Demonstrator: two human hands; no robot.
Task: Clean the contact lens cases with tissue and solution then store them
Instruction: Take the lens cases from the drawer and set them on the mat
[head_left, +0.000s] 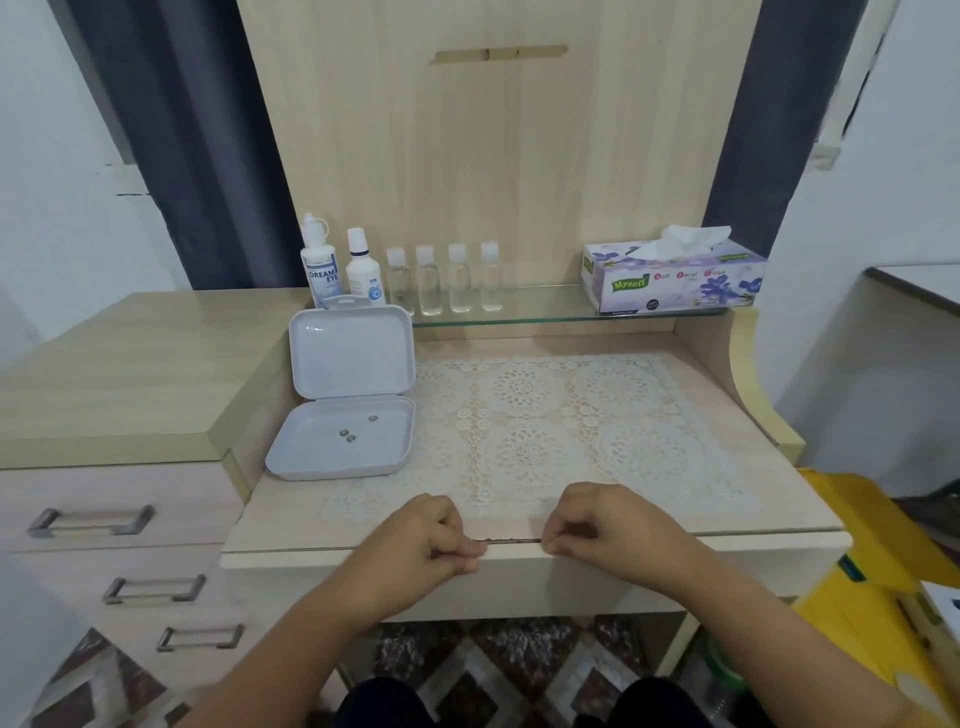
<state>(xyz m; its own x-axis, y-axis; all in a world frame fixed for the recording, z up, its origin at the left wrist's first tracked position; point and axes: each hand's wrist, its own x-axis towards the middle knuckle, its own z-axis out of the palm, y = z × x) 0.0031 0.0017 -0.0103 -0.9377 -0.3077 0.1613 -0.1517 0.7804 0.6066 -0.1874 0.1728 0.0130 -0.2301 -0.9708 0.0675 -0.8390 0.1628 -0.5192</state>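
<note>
Both at the near edge of the bench (519, 551): left hand (423, 540) and right hand (605, 525) resting there with fingers curled under, holding nothing that can be made out. White hinged storage box (345, 410) lying open at the left of the bench, lid propped upright, three small round grey pieces (353, 434) loose in its tray; too small to tell whether these are lens case parts. Solution bottles (340, 267) upright on the glass shelf (519, 312) behind the box, four small clear bottles (444, 278) just beside them, tissue box (672, 278) at the shelf's right end with a sheet sticking up. Likely light, hard and slick, those little pieces, so easily flicked away; best pinched at the rim between thumb and forefinger. Tissue soft and tear-prone once wet; best drawn by its raised tip.
</note>
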